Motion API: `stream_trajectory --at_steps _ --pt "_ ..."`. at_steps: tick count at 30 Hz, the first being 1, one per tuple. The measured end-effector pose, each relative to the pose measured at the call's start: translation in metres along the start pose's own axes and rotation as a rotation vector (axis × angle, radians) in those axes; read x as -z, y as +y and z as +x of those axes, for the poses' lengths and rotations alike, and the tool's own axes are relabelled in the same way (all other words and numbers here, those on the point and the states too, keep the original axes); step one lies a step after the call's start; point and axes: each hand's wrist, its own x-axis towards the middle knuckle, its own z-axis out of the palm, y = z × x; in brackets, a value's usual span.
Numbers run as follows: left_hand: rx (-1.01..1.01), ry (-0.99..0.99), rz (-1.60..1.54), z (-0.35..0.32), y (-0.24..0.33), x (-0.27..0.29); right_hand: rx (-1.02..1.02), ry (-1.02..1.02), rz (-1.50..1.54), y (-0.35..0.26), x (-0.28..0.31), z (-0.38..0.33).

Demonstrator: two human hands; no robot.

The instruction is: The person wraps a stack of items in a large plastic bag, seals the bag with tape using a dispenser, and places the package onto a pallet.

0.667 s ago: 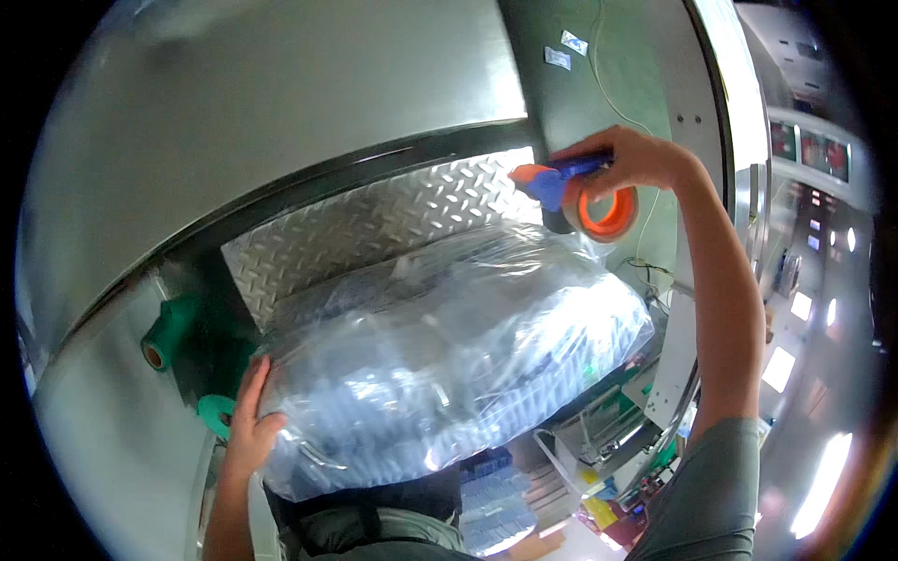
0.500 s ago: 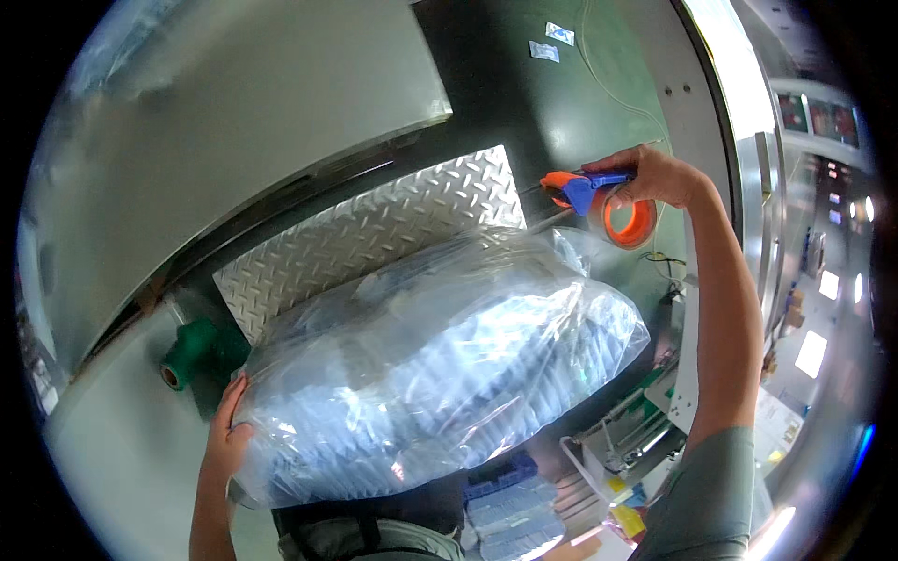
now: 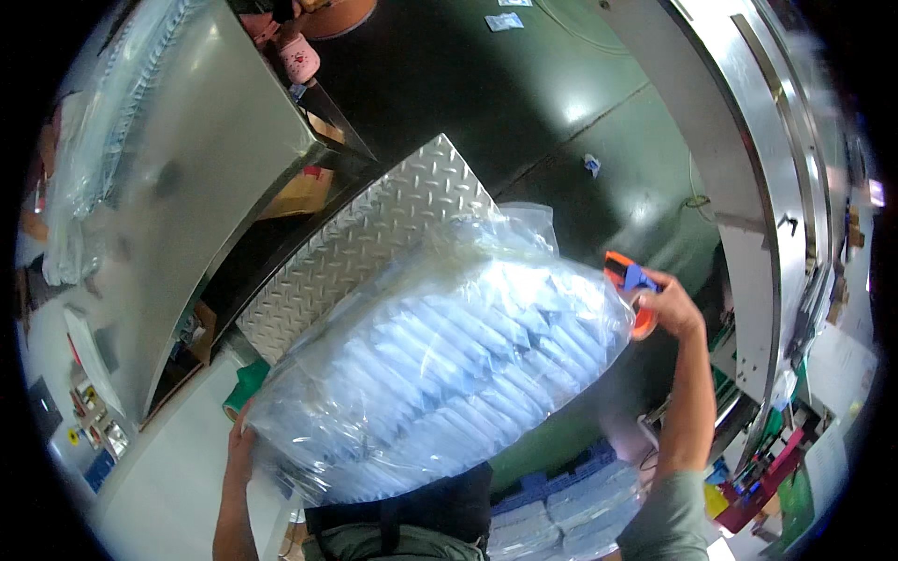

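A large clear plastic bag point(image 3: 440, 374), filled with rows of pale blue packets, lies tilted across the middle in front of my body. My left hand point(image 3: 240, 449) grips its lower left end; the fingertips are partly hidden by the plastic. My right hand point(image 3: 675, 307) is closed round a tape dispenser point(image 3: 638, 279) with blue and orange parts and an orange-cored roll. The dispenser is right beside the bag's right end; I cannot tell whether they touch. Under the bag's far side is a diamond-plate metal sheet point(image 3: 374, 220).
A steel table point(image 3: 215, 122) stands at the left, with a green roll point(image 3: 245, 388) close to my left hand. Stacked pale blue packs point(image 3: 571, 510) are below right. A curved-looking metal machine edge point(image 3: 739, 140) runs along the right. A pink clog point(image 3: 299, 58) shows far off.
My right hand has brought the tape dispenser nearer to me, down to the bag's right end. The bag sits more steeply tilted in view, and the whole view has shifted.
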Motion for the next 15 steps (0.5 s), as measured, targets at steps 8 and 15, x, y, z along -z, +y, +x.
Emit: stream_trajectory --at_steps 8,15 --pt "-0.015 -0.002 -0.109 0.009 -0.019 0.006 -0.117 0.561 0.298 0.232 -0.179 -0.16" --pt "0.016 -0.013 -0.209 0.004 -0.019 0.004 -0.285 0.601 0.535 0.263 -0.451 -0.201"
